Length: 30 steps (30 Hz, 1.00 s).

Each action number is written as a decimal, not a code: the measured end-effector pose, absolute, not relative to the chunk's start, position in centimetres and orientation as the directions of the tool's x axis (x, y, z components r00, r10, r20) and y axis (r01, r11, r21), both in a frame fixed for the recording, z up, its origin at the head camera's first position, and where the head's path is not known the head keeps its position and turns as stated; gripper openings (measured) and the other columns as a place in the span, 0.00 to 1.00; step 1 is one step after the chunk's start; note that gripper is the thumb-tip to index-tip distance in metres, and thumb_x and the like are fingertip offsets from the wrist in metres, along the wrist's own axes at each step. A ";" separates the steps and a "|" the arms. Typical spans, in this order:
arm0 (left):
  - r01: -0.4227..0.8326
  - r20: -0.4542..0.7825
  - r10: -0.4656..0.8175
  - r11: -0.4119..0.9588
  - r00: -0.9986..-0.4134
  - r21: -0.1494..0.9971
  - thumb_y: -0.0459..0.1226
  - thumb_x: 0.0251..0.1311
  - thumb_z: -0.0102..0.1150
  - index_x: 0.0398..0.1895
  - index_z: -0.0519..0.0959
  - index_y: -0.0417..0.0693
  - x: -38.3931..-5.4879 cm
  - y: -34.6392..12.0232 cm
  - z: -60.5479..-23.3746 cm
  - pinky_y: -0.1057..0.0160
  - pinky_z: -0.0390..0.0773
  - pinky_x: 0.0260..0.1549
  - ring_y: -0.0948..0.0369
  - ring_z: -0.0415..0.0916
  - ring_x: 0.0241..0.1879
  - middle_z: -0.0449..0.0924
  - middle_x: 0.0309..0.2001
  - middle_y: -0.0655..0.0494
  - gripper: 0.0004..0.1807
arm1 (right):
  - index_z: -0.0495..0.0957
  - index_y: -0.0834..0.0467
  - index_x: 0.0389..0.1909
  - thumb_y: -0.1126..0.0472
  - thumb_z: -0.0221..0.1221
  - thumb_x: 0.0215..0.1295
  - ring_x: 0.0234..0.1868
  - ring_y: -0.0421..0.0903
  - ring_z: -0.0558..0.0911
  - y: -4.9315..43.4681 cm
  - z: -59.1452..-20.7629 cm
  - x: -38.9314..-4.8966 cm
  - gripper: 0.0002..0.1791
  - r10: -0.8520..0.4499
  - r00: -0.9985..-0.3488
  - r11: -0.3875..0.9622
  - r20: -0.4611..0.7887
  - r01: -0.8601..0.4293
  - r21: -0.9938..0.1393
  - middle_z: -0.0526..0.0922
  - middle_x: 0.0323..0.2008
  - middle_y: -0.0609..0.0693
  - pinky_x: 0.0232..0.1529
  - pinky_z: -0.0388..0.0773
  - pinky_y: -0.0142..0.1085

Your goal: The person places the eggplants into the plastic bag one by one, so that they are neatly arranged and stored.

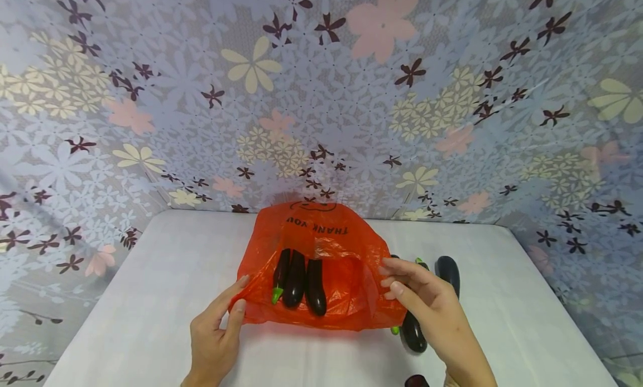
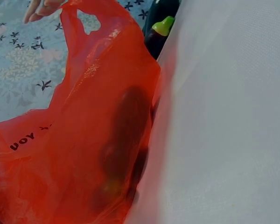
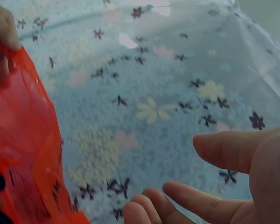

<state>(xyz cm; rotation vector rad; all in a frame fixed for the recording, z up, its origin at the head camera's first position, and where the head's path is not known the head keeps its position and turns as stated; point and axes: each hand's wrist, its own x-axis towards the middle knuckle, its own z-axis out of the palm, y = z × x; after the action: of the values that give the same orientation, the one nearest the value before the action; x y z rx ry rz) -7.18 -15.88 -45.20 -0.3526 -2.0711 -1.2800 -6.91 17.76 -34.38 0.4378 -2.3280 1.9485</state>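
Observation:
A red plastic bag (image 1: 268,236) printed "THANK YOU" lies with its mouth spread toward me in the head view. Inside it are three dark eggplants (image 1: 294,281), one showing a green stem end. My left hand (image 1: 217,334) pinches the left edge of the bag's mouth between thumb and fingers. At the bag's right side is my right hand (image 1: 434,297); its thumb and fingers (image 3: 219,149) are apart with nothing between them in the right wrist view. Through the red plastic (image 2: 74,140), the left wrist view shows dark eggplant shapes.
Right of the bag, several more eggplants lie on the white table (image 1: 502,320), among them a dark one (image 1: 448,272) behind my right hand and another (image 1: 414,335) in front. A dark rounded end (image 1: 416,381) shows at the bottom edge. Flowered sheeting (image 1: 351,124) rises behind the table.

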 end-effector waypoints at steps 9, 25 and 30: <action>0.511 0.631 -0.122 0.479 -0.766 0.714 0.21 0.62 0.60 0.57 0.81 0.37 -7.1 -15.9 -45.2 0.74 0.74 0.55 0.67 0.78 0.58 0.84 0.55 0.46 0.20 | 0.73 0.63 0.65 0.58 0.54 0.77 0.50 0.47 0.82 20.1 -35.3 -8.6 0.21 0.002 -0.988 0.301 0.156 -0.148 -0.942 0.81 0.54 0.54 0.48 0.82 0.31; 0.516 0.635 -0.122 0.477 -0.763 0.712 0.21 0.62 0.60 0.57 0.82 0.37 -7.1 -15.8 -45.3 0.73 0.74 0.55 0.66 0.79 0.58 0.84 0.54 0.46 0.20 | 0.70 0.69 0.65 0.58 0.54 0.77 0.47 0.37 0.82 25.1 -38.1 -10.5 0.24 0.120 -0.981 0.265 0.153 -0.117 -0.957 0.82 0.49 0.34 0.46 0.81 0.24; 0.500 0.620 -0.122 0.483 -0.775 0.719 0.22 0.62 0.60 0.57 0.82 0.38 -7.1 -15.8 -45.3 0.74 0.73 0.55 0.67 0.78 0.58 0.84 0.54 0.46 0.20 | 0.69 0.69 0.65 0.57 0.55 0.76 0.47 0.35 0.82 26.6 -39.0 -10.8 0.24 0.157 -0.979 0.237 0.130 -0.090 -0.967 0.82 0.47 0.33 0.45 0.81 0.24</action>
<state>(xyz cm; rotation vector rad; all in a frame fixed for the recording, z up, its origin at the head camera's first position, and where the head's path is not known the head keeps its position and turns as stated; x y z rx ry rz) -7.06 -15.84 -45.32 -0.3103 -2.1132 -1.3033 -10.78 26.61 -38.99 -0.0631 -2.3056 1.8253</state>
